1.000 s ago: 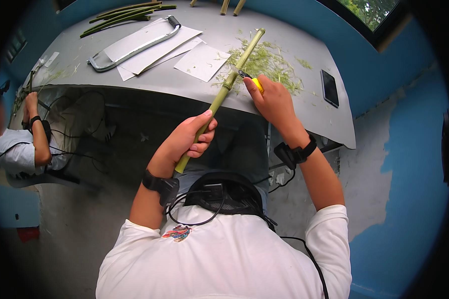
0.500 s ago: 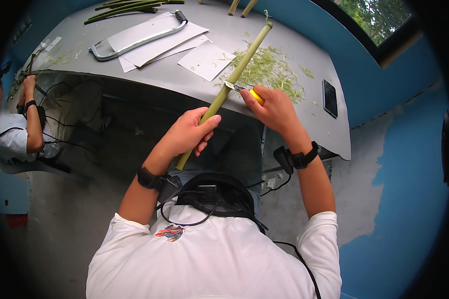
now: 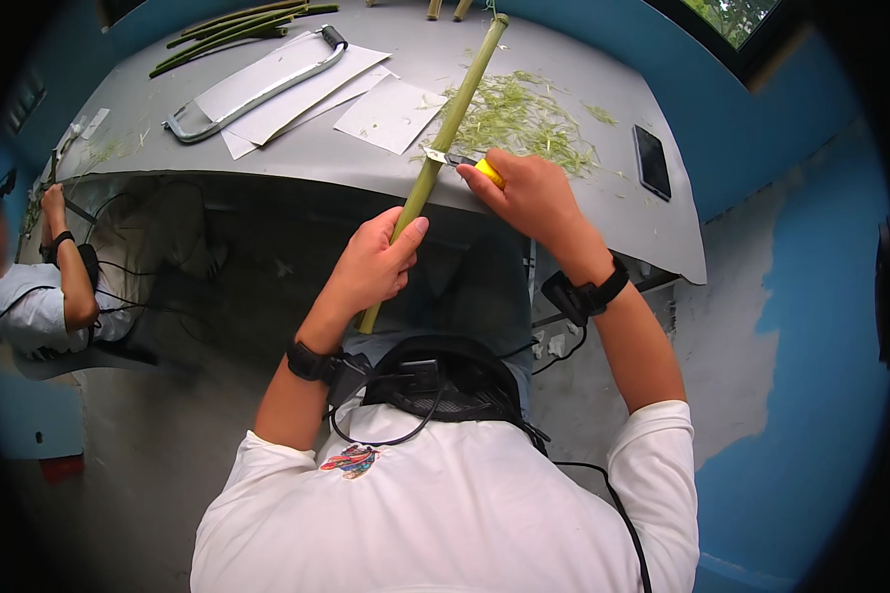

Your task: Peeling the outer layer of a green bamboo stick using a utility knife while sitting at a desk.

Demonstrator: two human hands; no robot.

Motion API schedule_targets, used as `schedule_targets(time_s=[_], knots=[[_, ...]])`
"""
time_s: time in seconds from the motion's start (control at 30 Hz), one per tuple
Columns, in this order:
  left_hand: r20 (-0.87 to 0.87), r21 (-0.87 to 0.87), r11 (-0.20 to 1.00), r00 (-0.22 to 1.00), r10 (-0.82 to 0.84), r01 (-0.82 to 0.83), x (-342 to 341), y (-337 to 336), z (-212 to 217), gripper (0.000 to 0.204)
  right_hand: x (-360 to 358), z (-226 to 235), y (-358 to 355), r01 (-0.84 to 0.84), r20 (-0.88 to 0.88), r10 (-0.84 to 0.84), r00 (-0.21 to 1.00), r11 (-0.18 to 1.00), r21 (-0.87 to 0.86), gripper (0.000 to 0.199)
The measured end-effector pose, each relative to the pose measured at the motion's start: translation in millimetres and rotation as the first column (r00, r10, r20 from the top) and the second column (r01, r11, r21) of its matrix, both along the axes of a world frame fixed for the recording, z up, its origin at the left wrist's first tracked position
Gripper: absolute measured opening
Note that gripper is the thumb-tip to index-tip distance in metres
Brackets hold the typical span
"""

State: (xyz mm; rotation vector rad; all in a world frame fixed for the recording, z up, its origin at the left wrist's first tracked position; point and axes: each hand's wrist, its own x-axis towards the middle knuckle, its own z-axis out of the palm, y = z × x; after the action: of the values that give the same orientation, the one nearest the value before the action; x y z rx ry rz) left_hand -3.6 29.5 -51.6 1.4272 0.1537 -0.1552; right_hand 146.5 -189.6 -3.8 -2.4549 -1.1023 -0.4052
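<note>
A long green bamboo stick [image 3: 462,94] slants away from me across the table's near edge. My left hand [image 3: 378,259] is wrapped round its lower part, with the near end poking out below the fist. My right hand [image 3: 530,195] grips a yellow-handled utility knife [image 3: 490,174]. The knife's blade lies against the stick's right side, above my left hand, and something whitish shows at the contact. Pale green shavings [image 3: 534,121] are strewn on the table just beyond the knife.
On the grey table [image 3: 628,227] lie a hacksaw [image 3: 257,99], white paper sheets [image 3: 391,111], a dark phone [image 3: 652,162] and several green stalks [image 3: 232,33]. Another person [image 3: 54,287] sits at the left end. A cable [image 3: 603,484] runs down beside my right side.
The view has shifted slightly. The stick stands a little steeper, and the blade is still on it, slightly farther from my left hand's grip. Both hands keep their holds.
</note>
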Motion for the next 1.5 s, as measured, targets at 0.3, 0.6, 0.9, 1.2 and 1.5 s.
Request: schedule_targets(time_s=[0.3, 0.6, 0.9, 1.2, 1.5], knots=[[-0.069, -0.037, 0.998, 0.996, -0.062, 0.06, 4.7, 4.2, 8.8, 0.035, 3.9, -1.1, -4.6, -0.028, 0.018, 0.028, 0.999, 0.999, 0.027, 0.061], [-0.08, -0.028, 0.998, 0.995, -0.052, 0.05, 2.8, -0.2, 11.1, 0.034, 2.9, 2.1, -8.5, -0.036, -0.006, 0.036, 0.999, 0.999, 0.032, 0.063], [-0.065, 0.012, 1.0, 0.998, -0.025, 0.026, 0.6, -6.4, 11.9, 0.035, 2.5, 5.0, -9.4, -0.026, -0.015, 0.026, 1.0, 0.999, 0.019, 0.063], [-0.125, -0.06, 0.997, 0.99, -0.059, 0.052, -1.2, -4.2, 17.4, 0.036, 1.8, -0.5, -7.0, 0.045, -0.01, -0.044, 0.999, 0.993, 0.108, 0.06], [-0.093, -0.011, 0.999, 0.995, -0.031, 0.031, -1.1, -6.8, 14.6, 0.037, 3.4, 5.3, -9.5, 0.003, -0.017, -0.003, 1.0, 1.0, 0.003, 0.064]])
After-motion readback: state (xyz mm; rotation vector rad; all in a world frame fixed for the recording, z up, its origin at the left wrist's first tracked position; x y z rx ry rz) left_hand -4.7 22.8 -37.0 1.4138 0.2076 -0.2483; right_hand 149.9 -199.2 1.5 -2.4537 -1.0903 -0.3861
